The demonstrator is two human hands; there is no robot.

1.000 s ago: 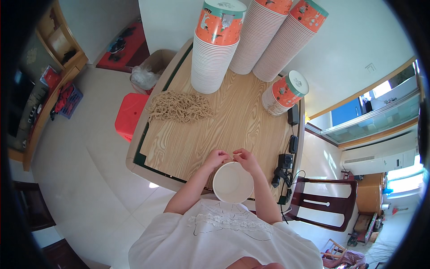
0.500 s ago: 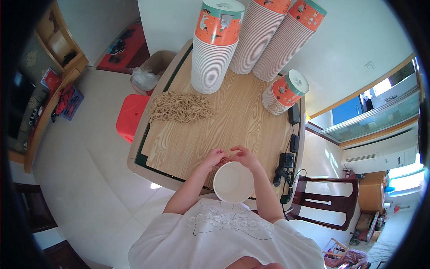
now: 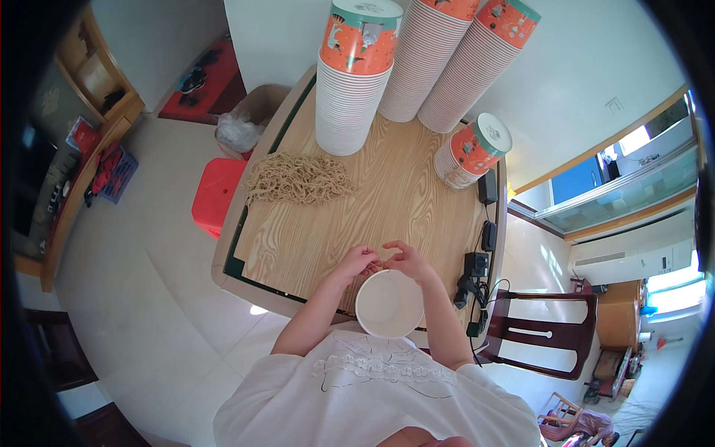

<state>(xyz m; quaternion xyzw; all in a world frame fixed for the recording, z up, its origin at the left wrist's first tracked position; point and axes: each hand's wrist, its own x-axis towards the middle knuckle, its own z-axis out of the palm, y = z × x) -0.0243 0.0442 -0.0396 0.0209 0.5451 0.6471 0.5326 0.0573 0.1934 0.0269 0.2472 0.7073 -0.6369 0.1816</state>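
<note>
A white paper bucket (image 3: 389, 304) sits at the table's near edge, against my front, its open mouth facing up toward me. At its far rim my left hand (image 3: 360, 261) is closed, fingertips pinched together. My right hand (image 3: 404, 261) meets it from the other side, thumb and fingertips drawn in close beside the rim. What the fingertips hold is too small to make out. A loose heap of tan twine loops (image 3: 299, 179) lies on the table beyond my left hand.
Tall stacks of nested paper buckets (image 3: 353, 104) stand upside down along the far side, with a shorter stack (image 3: 472, 153) at the right. Black power adapters and cables (image 3: 477, 264) line the right edge. A red stool (image 3: 217, 195) is left of the wooden table (image 3: 283, 253), a dark chair (image 3: 544, 331) right.
The view has shifted very slightly. Both hands stay at the bucket's far rim, with only small finger movement.
</note>
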